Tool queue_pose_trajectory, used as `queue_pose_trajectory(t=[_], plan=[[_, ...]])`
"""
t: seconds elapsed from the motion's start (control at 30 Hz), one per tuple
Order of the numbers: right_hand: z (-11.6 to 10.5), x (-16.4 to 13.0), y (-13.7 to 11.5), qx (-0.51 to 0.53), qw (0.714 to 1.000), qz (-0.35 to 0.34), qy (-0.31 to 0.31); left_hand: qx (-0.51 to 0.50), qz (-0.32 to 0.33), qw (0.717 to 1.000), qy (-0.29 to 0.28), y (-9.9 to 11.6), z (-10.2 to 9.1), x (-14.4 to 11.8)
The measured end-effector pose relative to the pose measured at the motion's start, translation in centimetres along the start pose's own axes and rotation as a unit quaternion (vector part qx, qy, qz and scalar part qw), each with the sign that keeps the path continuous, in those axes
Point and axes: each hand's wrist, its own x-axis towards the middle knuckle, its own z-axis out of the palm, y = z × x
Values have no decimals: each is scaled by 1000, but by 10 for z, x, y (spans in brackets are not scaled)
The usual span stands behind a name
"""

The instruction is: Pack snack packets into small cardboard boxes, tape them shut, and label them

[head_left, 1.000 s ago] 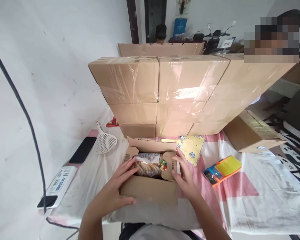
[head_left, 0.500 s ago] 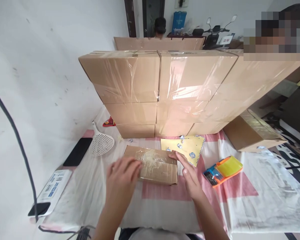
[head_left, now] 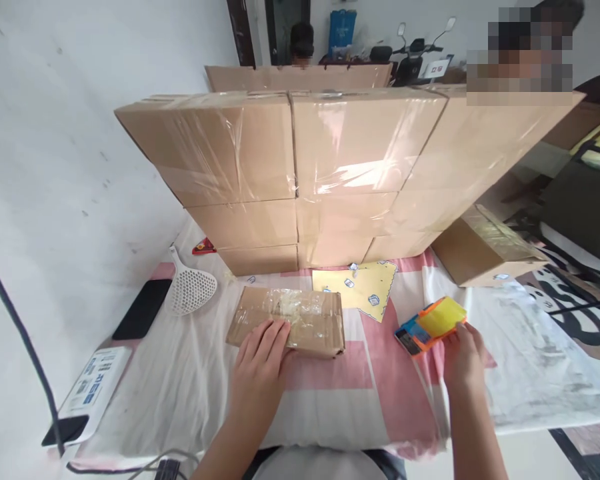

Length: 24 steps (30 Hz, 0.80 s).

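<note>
A flat cardboard box (head_left: 315,327), wrapped in shiny clear tape, lies on the cloth in front of me. My left hand (head_left: 263,353) holds its near left part, fingers over the top and thumb by the near side. Off to the right lies an orange, blue and yellow packet (head_left: 430,325), its contents too small to make out. My right hand (head_left: 463,350) has closed on the packet's right end; the thumb and some fingers are partly hidden.
Taped cartons (head_left: 345,153) form a wall behind the work area. A yellow patterned sheet (head_left: 363,283) lies beyond the box. Leftward are a white mesh scoop (head_left: 193,290), a black phone-like slab (head_left: 143,310) and a white package (head_left: 95,383). Another carton (head_left: 487,250) sits right; people are behind.
My right hand has left the box's right end and moved right to the packet. My left hand has settled on the box's near edge. The view has shifted slightly.
</note>
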Motion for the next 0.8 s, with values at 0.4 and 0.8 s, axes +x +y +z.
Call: queue_pose_trajectory(t=[0.4, 0.8], plan=[[25, -53, -9, 29, 980, 26, -197, -42, -34, 998, 45, 17, -14, -3], [10, -131, 16, -76, 960, -100, -251, -532, -232, 751, -314, 122, 57, -12]])
